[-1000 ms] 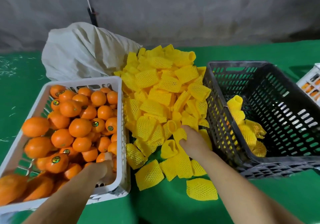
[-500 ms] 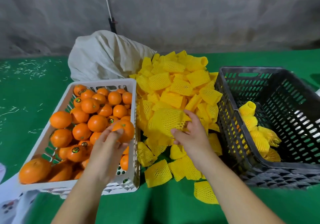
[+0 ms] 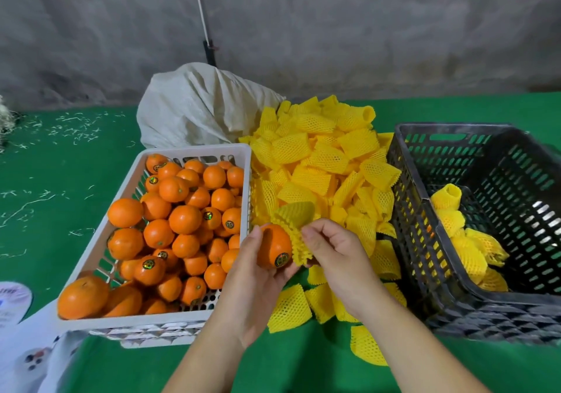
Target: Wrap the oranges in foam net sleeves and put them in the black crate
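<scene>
My left hand (image 3: pixel 258 283) grips an orange (image 3: pixel 273 248) with a round sticker, just right of the white crate (image 3: pixel 100 241) full of oranges. My right hand (image 3: pixel 337 256) pinches a yellow foam net sleeve (image 3: pixel 296 228) whose open end touches the orange's right side. Behind both hands lies a big pile of yellow sleeves (image 3: pixel 321 165) on the green table. The black crate (image 3: pixel 455 310) stands at the right and holds several sleeved oranges (image 3: pixel 464 237) along its left side.
A white woven sack (image 3: pixel 200 110) sits behind the white crate and the pile. Loose sleeves (image 3: pixel 288 307) lie on the green cloth near the front edge. White printed packaging (image 3: pixel 18 347) fills the bottom left corner. A grey wall rises behind the table.
My left hand lifted an orange out of the white crate and carried it right. My right hand picked a sleeve off the pile and brought it against the orange.
</scene>
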Demonstrator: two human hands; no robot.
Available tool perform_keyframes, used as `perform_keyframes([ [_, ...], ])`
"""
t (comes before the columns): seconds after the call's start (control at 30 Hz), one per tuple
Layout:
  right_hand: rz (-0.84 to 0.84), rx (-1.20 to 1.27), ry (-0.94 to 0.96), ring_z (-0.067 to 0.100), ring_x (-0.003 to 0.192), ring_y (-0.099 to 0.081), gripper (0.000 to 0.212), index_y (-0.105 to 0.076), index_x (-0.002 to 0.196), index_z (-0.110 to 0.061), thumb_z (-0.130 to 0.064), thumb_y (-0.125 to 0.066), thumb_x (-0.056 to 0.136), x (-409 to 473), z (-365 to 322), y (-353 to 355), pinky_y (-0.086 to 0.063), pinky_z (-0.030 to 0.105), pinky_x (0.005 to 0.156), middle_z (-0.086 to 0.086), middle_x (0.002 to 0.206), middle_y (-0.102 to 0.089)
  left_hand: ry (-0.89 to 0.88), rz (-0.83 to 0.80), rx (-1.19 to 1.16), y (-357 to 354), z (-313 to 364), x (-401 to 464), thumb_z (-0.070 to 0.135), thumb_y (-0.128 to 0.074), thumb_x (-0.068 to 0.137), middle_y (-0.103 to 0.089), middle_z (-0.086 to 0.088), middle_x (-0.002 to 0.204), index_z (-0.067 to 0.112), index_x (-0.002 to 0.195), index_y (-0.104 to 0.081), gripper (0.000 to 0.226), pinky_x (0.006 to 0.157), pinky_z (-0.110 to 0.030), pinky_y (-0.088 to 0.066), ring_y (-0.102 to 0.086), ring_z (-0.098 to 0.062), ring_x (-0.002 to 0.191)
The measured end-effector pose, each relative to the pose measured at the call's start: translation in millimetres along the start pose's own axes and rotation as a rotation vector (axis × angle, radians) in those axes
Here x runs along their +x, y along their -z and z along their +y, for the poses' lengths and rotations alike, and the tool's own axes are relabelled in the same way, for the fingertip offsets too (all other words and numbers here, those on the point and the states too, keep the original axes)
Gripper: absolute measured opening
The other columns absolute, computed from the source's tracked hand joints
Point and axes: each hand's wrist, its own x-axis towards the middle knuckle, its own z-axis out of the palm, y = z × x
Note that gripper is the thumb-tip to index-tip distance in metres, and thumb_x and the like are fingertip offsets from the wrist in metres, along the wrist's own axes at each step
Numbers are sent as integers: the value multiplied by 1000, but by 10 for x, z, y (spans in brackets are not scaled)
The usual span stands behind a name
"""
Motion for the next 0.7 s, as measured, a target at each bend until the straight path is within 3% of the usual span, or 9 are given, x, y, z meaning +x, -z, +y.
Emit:
perform_keyframes([
  [0.03,-29,-52,27,6,75,-58,7,-69,94,-21,-20,-67,100,7,-8,10,-51,25,67,-10,81,-64,-14,-7,28,16,0,10,54,-56,102,-68,-10,142,18,150,-51,60,110,-51,-52,-63,-31,133],
  [0.07,-56,-122,49,4,77,-59,12,-69,99,-26,-15,-71,96,15,-18,15,-51,24,68,-15,83,-65,-30,-9,47,37,0,22,52,-59,104,-67,-12,142,16,152,-49,61,114,-54,-48,-62,-33,134],
  [0.17,-90,-325,128,1,78,-64,22,-68,105,-35,-26,-74,86,33,-84,-9,-52,25,64,-19,89,-69,-84,-47,67,98,2,41,51,-68,96,-64,-17,145,11,153,-46,73,116,-58,-43,-60,-37,136],
  [0.3,146,-396,204,5,69,-58,3,-62,87,-34,-33,-65,88,84,-103,-42,-43,22,59,-16,75,-63,-113,-76,71,156,0,19,50,-103,57,-69,-11,135,18,147,-54,107,99,-44,-56,-69,-30,120],
  [0.37,270,-491,187,9,69,-55,8,-57,89,-35,-36,-64,88,115,-55,-34,-45,30,59,-11,75,-60,-150,-66,103,201,-14,9,49,-106,48,-74,-3,113,28,136,-65,100,87,-36,-60,-74,-26,99],
  [0.43,322,-626,218,15,72,-55,14,-58,93,-32,-35,-71,92,115,-21,-53,-45,34,60,-10,79,-59,-195,-89,194,226,22,-44,59,-103,49,-76,2,102,38,125,-72,85,80,-32,-60,-74,-24,89],
  [0.57,344,-919,336,20,78,-57,17,-63,92,-19,-24,-79,90,87,14,-122,-48,38,58,-5,90,-59,-249,-187,409,214,94,-131,71,-96,52,-67,6,134,42,128,-71,84,88,-35,-60,-72,-22,114],
  [0.63,312,-916,262,24,84,-60,23,-63,96,-21,-8,-78,84,82,35,-149,-52,43,62,-4,99,-63,-252,-217,471,205,87,-149,74,-94,50,-46,12,156,45,127,-72,85,94,-35,-60,-56,-18,139],
  [0.7,257,-819,248,21,86,-60,28,-65,98,-22,-2,-77,82,78,51,-163,-53,41,67,-9,101,-64,-239,-186,488,178,75,-163,78,-93,46,-29,26,161,47,124,-74,87,101,-39,-59,-38,-16,153],
])
